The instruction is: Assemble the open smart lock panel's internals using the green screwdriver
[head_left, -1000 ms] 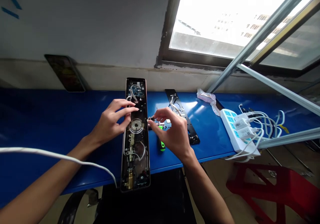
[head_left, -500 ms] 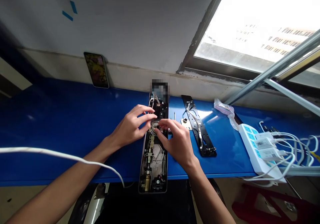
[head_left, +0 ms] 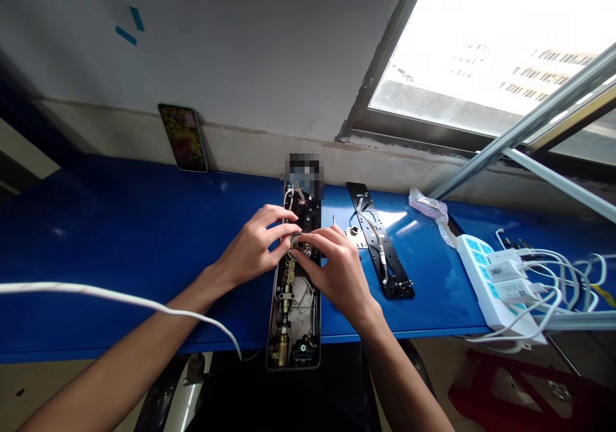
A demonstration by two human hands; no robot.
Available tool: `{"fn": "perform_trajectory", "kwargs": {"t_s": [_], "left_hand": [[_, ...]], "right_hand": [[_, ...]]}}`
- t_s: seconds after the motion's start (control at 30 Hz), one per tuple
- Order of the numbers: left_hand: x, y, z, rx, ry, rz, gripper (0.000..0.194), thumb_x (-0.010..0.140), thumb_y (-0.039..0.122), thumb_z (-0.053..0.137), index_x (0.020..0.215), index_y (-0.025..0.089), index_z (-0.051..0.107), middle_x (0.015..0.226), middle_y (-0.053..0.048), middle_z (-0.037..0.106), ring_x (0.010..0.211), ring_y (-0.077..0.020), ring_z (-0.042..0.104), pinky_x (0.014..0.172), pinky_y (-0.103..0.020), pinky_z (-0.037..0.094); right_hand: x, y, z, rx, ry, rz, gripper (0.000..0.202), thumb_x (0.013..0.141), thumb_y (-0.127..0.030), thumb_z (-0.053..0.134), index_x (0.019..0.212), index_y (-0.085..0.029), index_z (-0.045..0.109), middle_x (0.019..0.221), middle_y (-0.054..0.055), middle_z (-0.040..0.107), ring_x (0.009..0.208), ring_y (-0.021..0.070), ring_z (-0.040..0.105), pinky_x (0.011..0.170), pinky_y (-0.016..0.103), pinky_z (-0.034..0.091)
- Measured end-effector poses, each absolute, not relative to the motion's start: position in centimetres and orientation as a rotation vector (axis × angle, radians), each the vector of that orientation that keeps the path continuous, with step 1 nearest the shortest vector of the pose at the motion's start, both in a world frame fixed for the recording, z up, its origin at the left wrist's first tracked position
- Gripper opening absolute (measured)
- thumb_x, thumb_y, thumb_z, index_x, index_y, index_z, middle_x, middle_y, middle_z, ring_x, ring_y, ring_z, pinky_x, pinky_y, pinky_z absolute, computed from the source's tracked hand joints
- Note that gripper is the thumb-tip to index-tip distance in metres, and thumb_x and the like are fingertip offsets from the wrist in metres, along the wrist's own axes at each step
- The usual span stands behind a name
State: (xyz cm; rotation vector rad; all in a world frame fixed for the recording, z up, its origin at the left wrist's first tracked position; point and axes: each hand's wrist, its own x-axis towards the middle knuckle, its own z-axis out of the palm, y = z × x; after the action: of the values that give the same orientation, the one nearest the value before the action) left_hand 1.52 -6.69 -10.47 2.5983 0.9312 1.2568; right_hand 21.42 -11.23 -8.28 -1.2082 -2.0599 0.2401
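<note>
A long, narrow smart-lock housing (head_left: 306, 291) lies with its inside up, over the front edge of the blue table (head_left: 144, 226). Near its middle sits a round metal ring part (head_left: 294, 244), partly covered by my fingers. From the left side, the thumb and fingertips of my left hand (head_left: 255, 242) close around the ring part. My right hand (head_left: 339, 259) pinches the same part from the right with thumb and forefinger. Below it in the housing are a brass cylinder (head_left: 283, 350) and thin white wires. A blurred patch covers the housing's far end.
Right of the housing lie a small metal plate (head_left: 355, 237) and a black mounting plate (head_left: 382, 242) with a cable. Farther right are a plastic bag (head_left: 428, 207) and a power strip (head_left: 474, 271) with chargers. A phone (head_left: 183, 138) leans on the wall; a white cable (head_left: 120, 298) crosses my left forearm.
My right forefinger and thumb have come down onto the ring part, covering more of it. My left hand stays nearly in place. The whole view has shifted slightly.
</note>
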Motion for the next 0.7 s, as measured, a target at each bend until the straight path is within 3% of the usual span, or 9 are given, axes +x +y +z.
{"fn": "perform_trajectory", "kwargs": {"t_s": [0.13, 0.2, 0.27, 0.4, 0.57, 0.7], "left_hand": [[1.8, -7.1, -10.3, 2.616, 0.916, 1.266, 0.028, 0.098, 0.007, 0.053, 0.112, 0.02, 0.073, 0.12, -0.009, 0.072, 0.123, -0.0273, 0.056, 0.105, -0.05, 0.053], [2.0, -7.3, -10.1, 2.611, 0.917, 1.267, 0.031, 0.098, 0.006, 0.052, 0.113, 0.021, 0.074, 0.12, -0.008, 0.072, 0.125, -0.0277, 0.055, 0.105, -0.051, 0.052], [2.3, -7.3, -9.7, 2.615, 0.899, 1.256, 0.031, 0.097, 0.005, 0.051, 0.113, 0.021, 0.074, 0.12, -0.008, 0.072, 0.125, -0.0279, 0.055, 0.105, -0.051, 0.052], [3.5, -6.9, -9.1, 2.667, 0.777, 1.167, 0.03, 0.097, 0.005, 0.051, 0.111, 0.018, 0.073, 0.117, -0.009, 0.073, 0.126, -0.0275, 0.055, 0.108, -0.05, 0.05], [5.8, -6.9, -8.8, 2.744, 0.852, 1.127, 0.021, 0.097, 0.014, 0.058, 0.109, 0.018, 0.074, 0.116, -0.009, 0.074, 0.131, -0.0331, 0.053, 0.107, -0.056, 0.046], [7.3, -7.4, -8.3, 2.75, 0.962, 1.103, 0.02, 0.096, 0.019, 0.06, 0.108, 0.017, 0.076, 0.122, -0.011, 0.073, 0.14, -0.036, 0.049, 0.112, -0.059, 0.042]], "right_hand": [[23.6, -11.9, -7.9, -1.313, -1.924, 0.267, 0.016, 0.1, -0.028, 0.061, 0.114, -0.024, 0.066, 0.102, 0.003, 0.073, 0.086, 0.0138, 0.066, 0.079, 0.03, 0.056], [25.1, -12.4, -8.2, -1.445, -1.839, 0.243, 0.009, 0.101, -0.03, 0.058, 0.101, -0.022, 0.063, 0.091, 0.003, 0.07, 0.079, 0.0152, 0.064, 0.073, 0.031, 0.054], [26.5, -12.8, -8.9, -1.566, -1.836, 0.265, 0.023, 0.095, -0.037, 0.066, 0.08, -0.023, 0.056, 0.073, 0.0, 0.063, 0.064, 0.016, 0.056, 0.059, 0.031, 0.044], [27.4, -13.3, -10.9, -1.66, -1.867, 0.387, 0.033, 0.08, -0.037, 0.08, 0.075, -0.024, 0.05, 0.065, -0.004, 0.059, 0.056, 0.0147, 0.052, 0.052, 0.028, 0.037], [27.5, -13.4, -11.3, -1.654, -1.758, 0.444, 0.02, 0.085, -0.025, 0.067, 0.078, -0.025, 0.048, 0.061, -0.006, 0.06, 0.053, 0.0136, 0.057, 0.053, 0.025, 0.043], [29.6, -13.1, -9.2, -1.586, -1.659, 0.399, 0.01, 0.09, -0.031, 0.067, 0.091, -0.024, 0.059, 0.082, 0.0, 0.075, 0.07, 0.0164, 0.071, 0.066, 0.028, 0.057]]}}
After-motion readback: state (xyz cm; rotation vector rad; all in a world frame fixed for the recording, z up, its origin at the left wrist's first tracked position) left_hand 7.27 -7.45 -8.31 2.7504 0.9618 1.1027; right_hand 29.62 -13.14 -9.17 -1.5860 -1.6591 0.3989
